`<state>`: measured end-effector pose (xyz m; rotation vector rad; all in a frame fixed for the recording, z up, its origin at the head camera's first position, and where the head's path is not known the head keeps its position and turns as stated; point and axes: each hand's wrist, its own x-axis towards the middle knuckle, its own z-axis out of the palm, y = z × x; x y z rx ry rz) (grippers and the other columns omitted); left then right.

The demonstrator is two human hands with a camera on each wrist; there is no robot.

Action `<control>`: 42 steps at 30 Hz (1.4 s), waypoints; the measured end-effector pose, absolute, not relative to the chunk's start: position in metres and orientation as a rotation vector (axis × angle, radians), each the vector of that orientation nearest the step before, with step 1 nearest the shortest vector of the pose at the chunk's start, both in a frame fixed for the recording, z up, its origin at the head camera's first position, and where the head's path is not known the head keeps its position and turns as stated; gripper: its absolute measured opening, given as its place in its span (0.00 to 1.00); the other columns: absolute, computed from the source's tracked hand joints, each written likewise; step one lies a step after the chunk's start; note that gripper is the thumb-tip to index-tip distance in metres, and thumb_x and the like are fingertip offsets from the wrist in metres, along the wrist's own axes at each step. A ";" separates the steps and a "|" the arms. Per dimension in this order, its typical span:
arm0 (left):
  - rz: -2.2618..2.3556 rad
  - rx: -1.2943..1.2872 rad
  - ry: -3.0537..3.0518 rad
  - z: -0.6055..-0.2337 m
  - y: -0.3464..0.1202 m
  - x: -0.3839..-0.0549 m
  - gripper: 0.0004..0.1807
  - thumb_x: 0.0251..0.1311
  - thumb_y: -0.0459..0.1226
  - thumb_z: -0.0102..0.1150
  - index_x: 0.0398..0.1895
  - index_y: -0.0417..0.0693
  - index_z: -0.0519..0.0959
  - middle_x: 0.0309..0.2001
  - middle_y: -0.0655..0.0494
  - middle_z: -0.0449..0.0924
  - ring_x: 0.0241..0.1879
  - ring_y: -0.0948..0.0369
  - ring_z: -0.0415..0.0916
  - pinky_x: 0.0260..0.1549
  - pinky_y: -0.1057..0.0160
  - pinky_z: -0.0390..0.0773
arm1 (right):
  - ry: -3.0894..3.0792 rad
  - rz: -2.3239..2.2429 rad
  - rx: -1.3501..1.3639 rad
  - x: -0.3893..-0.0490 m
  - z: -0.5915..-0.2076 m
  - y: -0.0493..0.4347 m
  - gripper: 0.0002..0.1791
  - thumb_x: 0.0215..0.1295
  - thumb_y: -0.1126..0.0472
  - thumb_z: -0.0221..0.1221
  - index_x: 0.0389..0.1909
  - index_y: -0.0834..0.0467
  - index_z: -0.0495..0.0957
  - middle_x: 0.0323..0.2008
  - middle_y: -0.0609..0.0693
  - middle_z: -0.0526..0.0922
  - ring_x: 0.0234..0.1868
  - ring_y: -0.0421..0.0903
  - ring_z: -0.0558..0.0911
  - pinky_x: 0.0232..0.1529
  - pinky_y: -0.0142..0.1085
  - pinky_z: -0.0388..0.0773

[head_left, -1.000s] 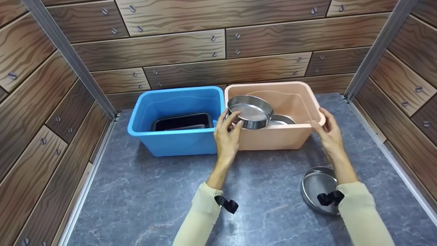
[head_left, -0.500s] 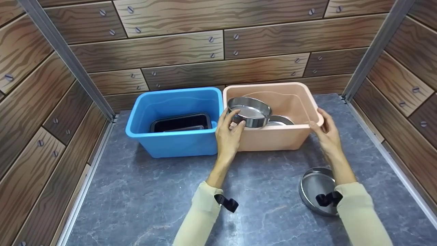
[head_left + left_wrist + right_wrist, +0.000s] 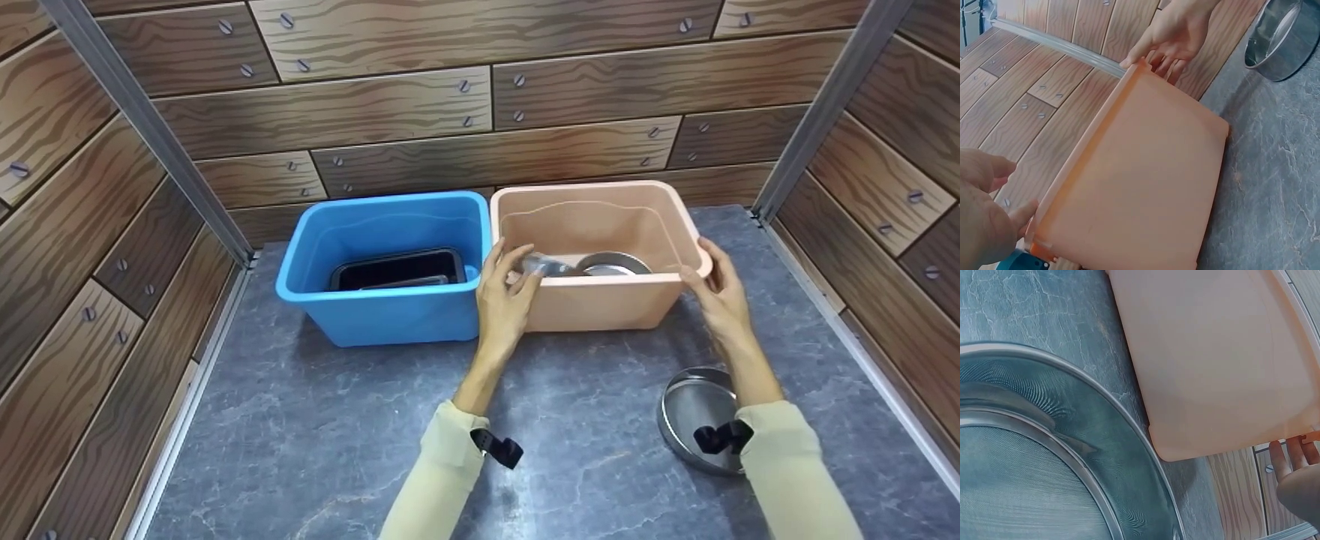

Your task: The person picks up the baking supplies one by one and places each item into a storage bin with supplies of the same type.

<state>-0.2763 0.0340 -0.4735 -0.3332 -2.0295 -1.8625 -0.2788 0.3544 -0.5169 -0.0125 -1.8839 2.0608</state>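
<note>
A peach plastic bin (image 3: 600,304) stands on the grey marbled surface. Inside its front left part lies a round metal sieve (image 3: 553,265), blurred and partly covered by my left hand (image 3: 506,292). That hand is at the bin's front left corner, thumb and fingers spread apart, with nothing visible between them in the left wrist view. A second round metal sieve (image 3: 616,262) rests in the bin to the right of the first. My right hand (image 3: 721,292) grips the bin's front right corner, thumb over the rim and fingers along the outside.
A larger round sieve (image 3: 696,416) lies on the surface under the right forearm; its mesh fills much of the right wrist view. A blue bin (image 3: 390,319) holding black trays (image 3: 405,266) stands against the peach bin's left side. Wood-patterned walls enclose the surface.
The sieve in my left hand was held above the bin's rim; it has left the fingers and dropped into the bin. The right hand has stayed on the corner.
</note>
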 end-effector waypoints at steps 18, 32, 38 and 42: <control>-2.015 -0.543 -1.939 -0.483 0.039 -0.256 0.24 0.63 0.27 0.70 0.62 0.40 0.81 0.67 0.44 0.75 0.61 0.47 0.80 0.57 0.57 0.82 | -1.867 2.083 -0.003 -0.275 -0.518 0.353 0.35 0.76 0.69 0.57 0.80 0.61 0.58 0.77 0.61 0.58 0.75 0.50 0.62 0.66 0.25 0.67; -2.047 -0.637 -2.011 -0.499 0.042 -0.240 0.24 0.63 0.34 0.72 0.63 0.47 0.82 0.59 0.43 0.83 0.58 0.46 0.83 0.55 0.46 0.83 | -1.876 2.075 0.002 -0.275 -0.518 0.356 0.34 0.74 0.68 0.60 0.78 0.58 0.61 0.76 0.61 0.60 0.74 0.50 0.64 0.67 0.26 0.67; -2.067 -0.690 -2.052 -0.511 0.047 -0.234 0.24 0.63 0.35 0.73 0.63 0.47 0.81 0.58 0.43 0.84 0.59 0.49 0.82 0.56 0.53 0.83 | -1.880 2.071 0.016 -0.276 -0.516 0.358 0.34 0.74 0.69 0.60 0.78 0.58 0.62 0.76 0.60 0.61 0.74 0.51 0.63 0.67 0.25 0.68; -2.051 -0.689 -2.110 -0.520 0.052 -0.229 0.24 0.62 0.35 0.73 0.62 0.47 0.82 0.57 0.49 0.84 0.59 0.49 0.81 0.55 0.59 0.83 | -1.912 2.041 0.033 -0.277 -0.517 0.359 0.34 0.73 0.70 0.60 0.77 0.61 0.62 0.76 0.62 0.62 0.74 0.50 0.64 0.69 0.26 0.66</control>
